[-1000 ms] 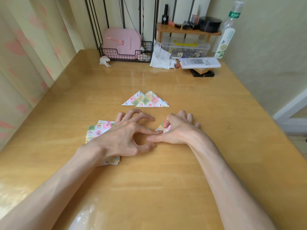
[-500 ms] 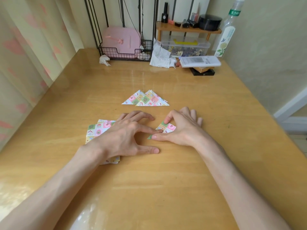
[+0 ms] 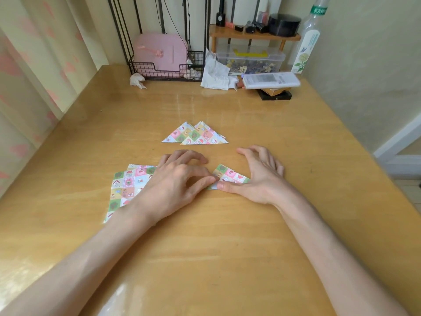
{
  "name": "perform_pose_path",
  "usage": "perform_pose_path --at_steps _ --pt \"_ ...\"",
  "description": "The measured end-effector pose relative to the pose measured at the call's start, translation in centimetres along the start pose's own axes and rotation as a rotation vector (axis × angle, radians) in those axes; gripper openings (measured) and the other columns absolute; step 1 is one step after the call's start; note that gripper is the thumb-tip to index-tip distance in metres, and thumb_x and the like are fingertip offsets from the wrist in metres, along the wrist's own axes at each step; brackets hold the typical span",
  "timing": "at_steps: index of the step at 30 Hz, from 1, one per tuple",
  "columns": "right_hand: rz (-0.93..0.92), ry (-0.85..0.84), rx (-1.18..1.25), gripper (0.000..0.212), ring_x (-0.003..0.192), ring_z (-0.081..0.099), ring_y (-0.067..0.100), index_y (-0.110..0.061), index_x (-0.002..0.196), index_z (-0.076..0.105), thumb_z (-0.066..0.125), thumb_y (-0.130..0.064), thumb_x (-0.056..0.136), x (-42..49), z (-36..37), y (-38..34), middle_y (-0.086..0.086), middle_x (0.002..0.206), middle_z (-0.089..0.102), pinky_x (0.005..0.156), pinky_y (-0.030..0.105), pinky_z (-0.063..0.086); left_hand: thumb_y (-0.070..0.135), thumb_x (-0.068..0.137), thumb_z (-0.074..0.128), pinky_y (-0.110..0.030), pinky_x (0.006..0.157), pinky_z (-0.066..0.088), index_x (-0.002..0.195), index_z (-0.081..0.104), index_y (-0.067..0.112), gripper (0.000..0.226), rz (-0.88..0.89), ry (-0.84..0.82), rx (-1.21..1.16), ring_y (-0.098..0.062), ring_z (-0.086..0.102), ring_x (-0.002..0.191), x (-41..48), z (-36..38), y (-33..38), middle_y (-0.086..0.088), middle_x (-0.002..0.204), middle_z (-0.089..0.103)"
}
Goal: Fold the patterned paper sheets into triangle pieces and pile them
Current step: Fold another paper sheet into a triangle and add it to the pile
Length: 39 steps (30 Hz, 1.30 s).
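Pastel checkered cartoon-print folded triangle (image 3: 230, 176) between the hands, matching paper sheets (image 3: 127, 185) under left hand (image 3: 175, 185), honey-yellow wooden table (image 3: 205, 247)

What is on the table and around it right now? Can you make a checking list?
Surface: wooden table, shiny, bare in front.
Job's things: folded triangles piled overlapping past the hands; flat paper sheets stacked under the left wrist; one piece being folded between both hands.
Clutter: crumpled tissue, white cloth, plastic box, remote, bottle, pink case in a wire basket.
Hands: left hand and right hand press the piece's near edge.
Cables: black cords hang behind the basket.
Surroundings: curtain left, wall right.
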State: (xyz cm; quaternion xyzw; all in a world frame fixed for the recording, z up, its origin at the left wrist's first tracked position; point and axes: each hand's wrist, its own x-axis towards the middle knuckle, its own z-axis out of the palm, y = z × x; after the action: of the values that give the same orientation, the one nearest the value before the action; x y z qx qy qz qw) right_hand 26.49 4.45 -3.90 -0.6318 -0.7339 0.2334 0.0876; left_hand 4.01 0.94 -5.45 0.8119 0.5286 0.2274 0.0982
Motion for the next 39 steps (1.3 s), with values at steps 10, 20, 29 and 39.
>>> perform_pose_path --at_steps 10,20,29,39 --pt "-0.014 -0.005 0.000 0.100 0.150 0.000 0.002 -0.045 0.156 0.024 0.065 -0.081 0.073 -0.4 -0.2 0.7 -0.016 0.161 0.011 0.124 0.033 -0.001 0.061 0.090 0.059 -0.036 0.104 0.033 0.099 0.073 0.043 0.025 0.036 0.010 -0.023 -0.009 0.042 0.137 0.3 0.4 -0.2 0.020 0.133 0.057" --pt "-0.052 0.023 -0.008 0.093 0.153 -0.002 0.003 -0.047 0.156 0.024 0.056 -0.084 0.076 -0.4 0.3 1.5 -0.018 0.164 0.010 0.124 0.033 -0.002 0.049 0.100 0.056 -0.041 0.114 0.030 0.107 0.063 0.032 0.019 0.088 -0.057 -0.031 -0.006 0.036 0.146 0.2 0.6 -0.4 0.021 0.147 0.051" --pt "-0.099 0.097 -0.021 0.086 0.154 -0.001 0.004 -0.043 0.155 0.029 0.051 -0.081 0.081 -0.3 1.1 2.0 -0.015 0.165 0.016 0.122 0.032 -0.001 0.050 0.100 0.057 -0.041 0.113 0.031 0.109 0.062 0.036 0.017 0.094 -0.047 -0.042 -0.003 0.036 0.144 0.2 0.7 -0.4 0.024 0.145 0.051" --pt "-0.102 0.088 0.005 0.082 0.154 0.002 0.002 -0.043 0.154 0.034 0.061 -0.073 0.083 -0.4 0.4 2.5 -0.018 0.166 0.019 0.118 0.026 0.001 0.049 0.101 0.057 -0.041 0.113 0.031 0.116 0.062 0.041 0.018 0.093 -0.047 -0.052 0.002 0.035 0.142 0.2 0.7 -0.3 0.025 0.144 0.050"
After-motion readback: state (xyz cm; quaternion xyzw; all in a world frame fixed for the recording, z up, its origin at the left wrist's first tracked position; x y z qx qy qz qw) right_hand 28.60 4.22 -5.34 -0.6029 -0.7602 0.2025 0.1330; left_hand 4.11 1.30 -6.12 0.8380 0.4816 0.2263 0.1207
